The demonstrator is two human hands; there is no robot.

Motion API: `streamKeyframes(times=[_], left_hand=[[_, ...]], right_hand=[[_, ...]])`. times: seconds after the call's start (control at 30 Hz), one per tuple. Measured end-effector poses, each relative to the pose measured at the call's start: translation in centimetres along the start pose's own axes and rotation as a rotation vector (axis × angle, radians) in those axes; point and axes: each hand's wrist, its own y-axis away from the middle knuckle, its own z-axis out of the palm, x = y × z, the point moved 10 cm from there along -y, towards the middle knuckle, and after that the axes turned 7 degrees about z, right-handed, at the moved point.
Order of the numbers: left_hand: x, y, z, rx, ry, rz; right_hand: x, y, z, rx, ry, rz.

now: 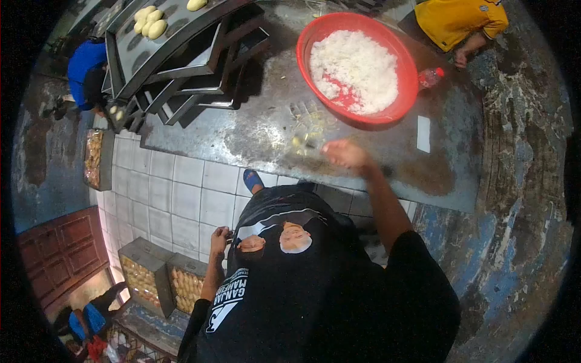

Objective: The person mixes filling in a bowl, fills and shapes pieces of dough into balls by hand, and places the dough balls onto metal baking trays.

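My right hand point(346, 153) is above the worn metal table point(242, 133), with its fingers curled together. Whatever they may hold is hidden. Just left of the fingertips, small yellowish scraps point(298, 143) lie on the metal. Beyond this hand stands a wide red basin point(405, 112), holding a heap of white, crumbly shreds point(357, 69); some of its red bottom shows. My left hand point(220, 239) hangs low at my side, beside my dark shirt. Its fingers are bent inward, and I cannot make out anything in them.
Metal trays point(181, 81) are stacked askew at the table's left, with pale yellow dough pieces point(150, 23) on top. A clear bottle with a red cap point(430, 77) and white paper point(423, 134) are near the basin. Other people, in yellow point(454, 24) and blue point(85, 66), are around the table.
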Motion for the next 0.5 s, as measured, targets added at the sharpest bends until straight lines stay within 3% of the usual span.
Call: streamKeyframes(times=[0.07,0.2,0.3,0.33,0.4,0.43,0.5], left_hand=[[-1.2,-0.3,-0.4,-0.016,-0.016,-0.041],[-1.3,-0.3,-1.1,0.0,0.003,-0.065],[0.8,0.6,-1.3,0.063,0.072,-0.071],[1.5,0.9,-1.5,0.091,0.077,-0.061],[1.3,1.7,-1.8,0.117,0.075,-0.059],[1.1,2.4,-1.9,0.103,0.058,-0.056],[1.0,0.5,-1.9,0.109,0.02,-0.029]], right_hand=[[-4.2,1.4,-5.8,0.166,-0.207,-0.108],[-13.6,5.1,-17.7,0.767,-0.022,-0.374],[-17.5,6.3,-23.2,1.094,0.043,-0.555],[-17.2,4.1,-23.8,1.088,0.042,-0.564],[-13.7,-1.4,-24.6,1.355,0.584,-0.301],[-10.3,-6.8,-23.8,0.906,1.128,0.041],[-10.5,-3.8,-24.7,1.163,0.939,-0.084]])
